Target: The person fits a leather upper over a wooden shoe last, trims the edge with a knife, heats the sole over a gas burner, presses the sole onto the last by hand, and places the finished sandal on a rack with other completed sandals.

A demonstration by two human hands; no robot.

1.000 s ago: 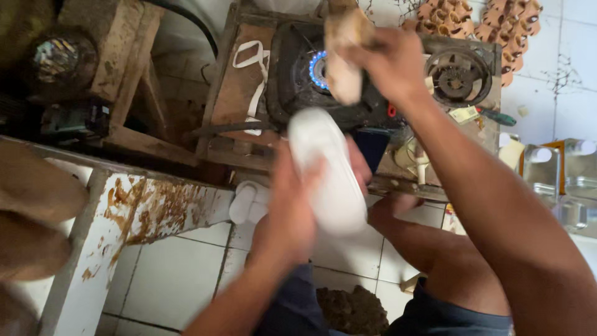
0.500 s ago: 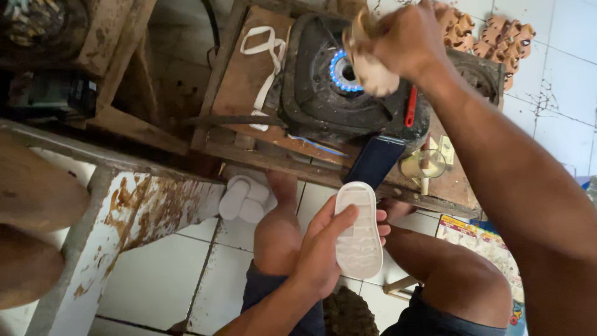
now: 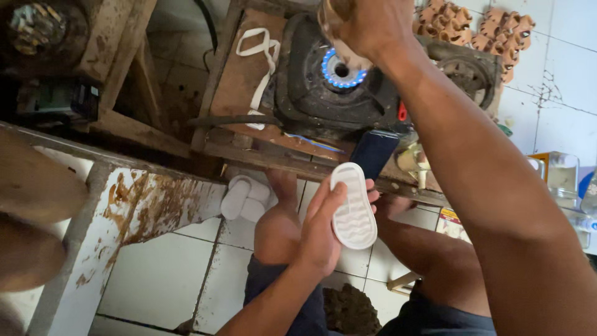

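Holding the white sole in my left hand, I have it propped up over my knees, tread side facing me, with my thumb across its near edge and my fingers curled behind its back. It looks like a light piece of foam or rubber, thin and a bit bendy, so I judge a loose pinch at the edges is enough; squeezing the middle would likely bow it. The ribbed face should give fair grip, not slippery. My right hand is stretched out over the gas burner, whose ring of blue flame is lit, and it is closed around a pale piece held just above the fire; I cannot tell exactly what that piece is. It probably softens with heat, so I would keep my fingertips on the end away from the flame. More white soles lie on the tiled floor under the bench, near my left knee.
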